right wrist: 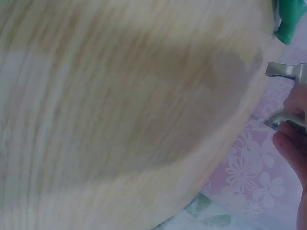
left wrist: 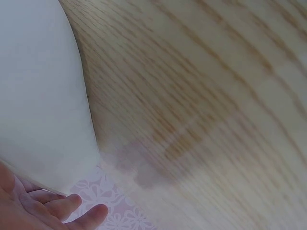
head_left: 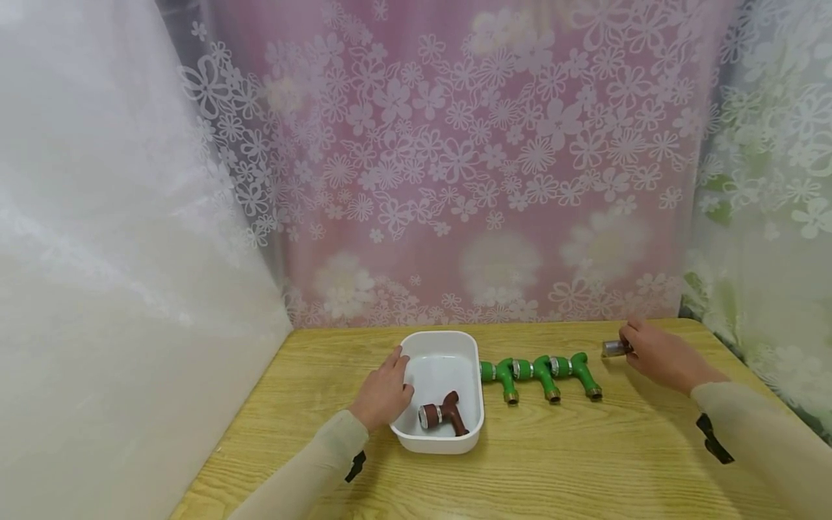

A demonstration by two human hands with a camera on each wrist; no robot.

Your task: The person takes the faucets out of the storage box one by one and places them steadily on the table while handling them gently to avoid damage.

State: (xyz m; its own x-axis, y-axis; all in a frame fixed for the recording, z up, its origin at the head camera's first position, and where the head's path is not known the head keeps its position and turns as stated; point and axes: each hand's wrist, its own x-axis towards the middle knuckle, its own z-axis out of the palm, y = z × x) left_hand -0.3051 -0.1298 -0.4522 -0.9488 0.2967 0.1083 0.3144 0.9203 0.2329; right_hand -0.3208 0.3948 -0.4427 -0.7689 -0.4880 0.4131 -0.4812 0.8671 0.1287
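Note:
My left hand rests at the left rim of a white tub. Its fingers look nearly straight and the thumb is over the inside; in the left wrist view, fingertips show past the tub's edge. A brown branched pipe fitting with a silver ring lies in the tub. At the table's right, my right hand holds a silver-grey metal pipe fitting, whose branches stick out beyond the fingers in the right wrist view. The hand covers the rest of it.
Several green branched pipe fittings stand in a row right of the tub, their brass-coloured ends toward me. All lie on a wood-grain table. A pink flowered curtain hangs behind, with a white sheet at the left.

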